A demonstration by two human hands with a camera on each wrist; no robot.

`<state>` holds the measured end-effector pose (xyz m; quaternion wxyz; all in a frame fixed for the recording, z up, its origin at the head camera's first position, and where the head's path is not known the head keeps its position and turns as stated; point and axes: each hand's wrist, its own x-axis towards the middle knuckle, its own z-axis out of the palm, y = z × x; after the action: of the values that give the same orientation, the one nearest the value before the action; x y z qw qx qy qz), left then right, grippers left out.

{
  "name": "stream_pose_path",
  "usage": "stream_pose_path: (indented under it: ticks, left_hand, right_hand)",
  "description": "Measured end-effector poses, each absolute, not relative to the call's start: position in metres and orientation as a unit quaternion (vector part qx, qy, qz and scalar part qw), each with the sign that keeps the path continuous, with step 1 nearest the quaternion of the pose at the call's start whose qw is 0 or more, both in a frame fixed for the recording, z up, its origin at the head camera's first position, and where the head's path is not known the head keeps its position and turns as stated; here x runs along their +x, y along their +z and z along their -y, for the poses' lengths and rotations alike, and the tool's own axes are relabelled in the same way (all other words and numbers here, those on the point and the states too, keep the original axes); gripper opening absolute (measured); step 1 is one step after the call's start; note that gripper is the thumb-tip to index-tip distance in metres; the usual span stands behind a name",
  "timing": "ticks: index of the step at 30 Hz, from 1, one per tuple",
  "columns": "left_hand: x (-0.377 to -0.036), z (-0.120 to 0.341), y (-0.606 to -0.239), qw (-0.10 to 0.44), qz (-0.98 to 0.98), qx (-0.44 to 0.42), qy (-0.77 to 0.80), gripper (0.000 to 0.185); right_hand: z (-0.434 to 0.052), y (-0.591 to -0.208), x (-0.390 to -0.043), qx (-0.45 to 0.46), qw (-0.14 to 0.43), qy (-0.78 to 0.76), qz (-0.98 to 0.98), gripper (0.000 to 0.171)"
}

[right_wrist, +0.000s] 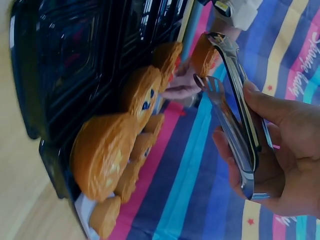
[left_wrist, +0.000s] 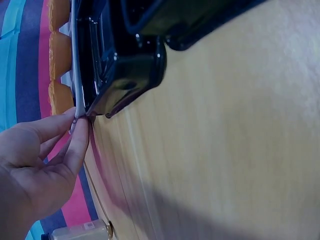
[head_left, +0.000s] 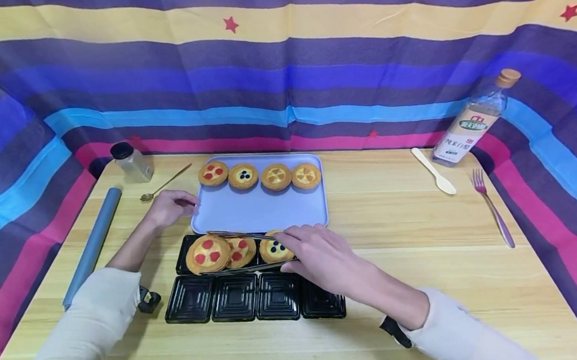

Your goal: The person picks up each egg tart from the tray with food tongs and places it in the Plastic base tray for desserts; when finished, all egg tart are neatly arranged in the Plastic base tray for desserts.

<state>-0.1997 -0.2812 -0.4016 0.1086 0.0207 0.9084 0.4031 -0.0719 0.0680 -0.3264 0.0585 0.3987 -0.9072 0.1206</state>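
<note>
My left hand pinches the left rim of a pale lavender tray between thumb and fingers. The right hand grips metal tongs. Between the tong tips sits a tart with red pieces, raised over the left end of the black plastic tray. In that tray's back row are another red-topped tart, partly covered by the raised one, a blueberry-topped tart, and a further tart hidden by my right hand in the head view. Square compartments without tarts form the front row.
Several tarts line the lavender tray's far side. At left are a black-capped jar, a thin spoon and a grey-blue roll. A vinegar bottle, cream spoon and fork lie or stand at right.
</note>
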Motion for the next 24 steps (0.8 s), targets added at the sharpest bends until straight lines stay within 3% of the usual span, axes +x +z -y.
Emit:
stream_pose_path:
  ticks: [24]
  left_hand:
    - [-0.2,0.278,-0.395,0.123,-0.918,0.02,0.377,0.025]
  right_hand:
    - [-0.017,-0.354,-0.082,0.385,0.05,0.071,0.919,0.047]
